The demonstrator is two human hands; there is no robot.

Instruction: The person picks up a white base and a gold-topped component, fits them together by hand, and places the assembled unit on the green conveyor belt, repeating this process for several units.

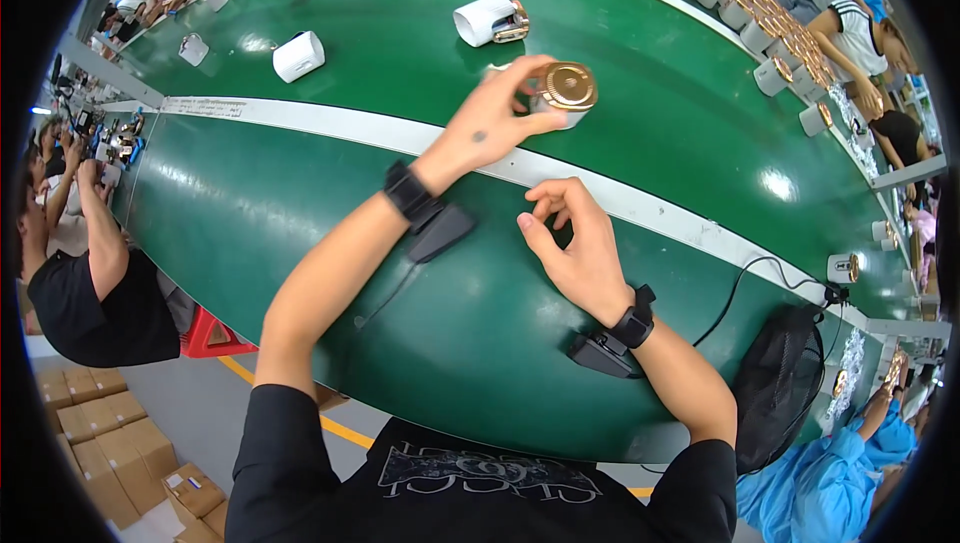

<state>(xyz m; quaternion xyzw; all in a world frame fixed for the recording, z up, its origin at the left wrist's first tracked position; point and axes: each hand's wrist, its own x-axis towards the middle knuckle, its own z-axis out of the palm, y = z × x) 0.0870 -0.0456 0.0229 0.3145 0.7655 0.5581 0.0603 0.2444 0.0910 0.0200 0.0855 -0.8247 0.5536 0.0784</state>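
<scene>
Your L hand [488,123] is clamped on shiny gold-top cyl. [568,89], past white rail [340,125]; R hand [580,255], thumb/fingers apart, has smooth green tabletop [480,328] w/ room.

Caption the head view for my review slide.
Left hand grips a gold-topped canister over a green surface; the loosely curled right hand is empty.

A green work surface [400,53] runs beneath the grip of the left hand [485,128], bearing a tipped white cylinder [483,21] just beyond it, other white cylinders [299,58] leftward, and rows of gold-topped cylinders [760,35] well to the right.
</scene>
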